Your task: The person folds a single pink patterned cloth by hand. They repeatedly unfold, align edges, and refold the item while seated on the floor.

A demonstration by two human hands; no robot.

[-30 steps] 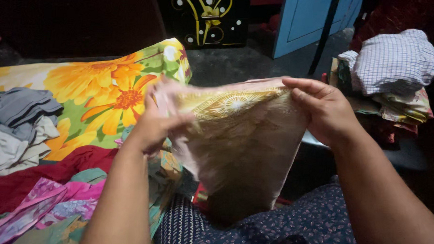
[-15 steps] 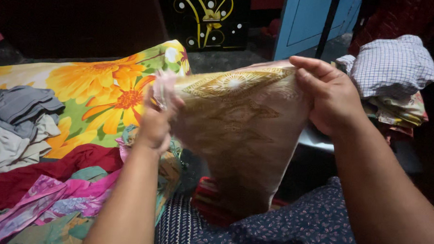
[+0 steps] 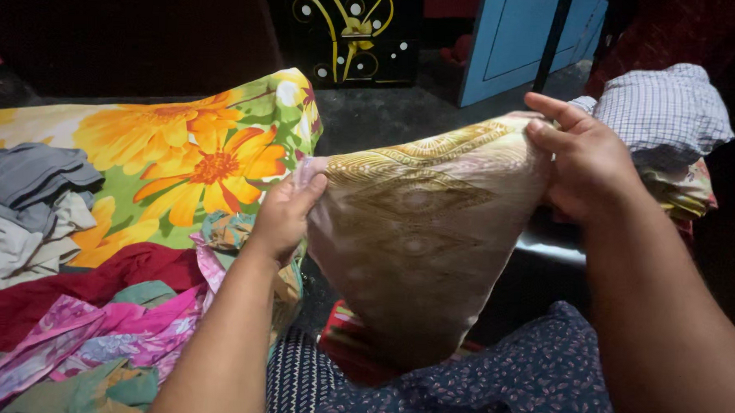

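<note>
The left hand (image 3: 286, 216) and right hand (image 3: 581, 161) each pinched an upper corner of a beige, gold-patterned cloth (image 3: 419, 241), which hung stretched between them above the lap. A floral bedsheet (image 3: 190, 155) with heaped clothes (image 3: 63, 302) lay left; folded checked fabric (image 3: 672, 111) lay right.

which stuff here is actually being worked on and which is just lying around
In hand:
- beige patterned cloth, held up by its top corners
- left hand and right hand, each gripping a corner

Lying about:
- flowered sheet
- grey clothes
- pink and red clothes
- checked cloth pile
</note>
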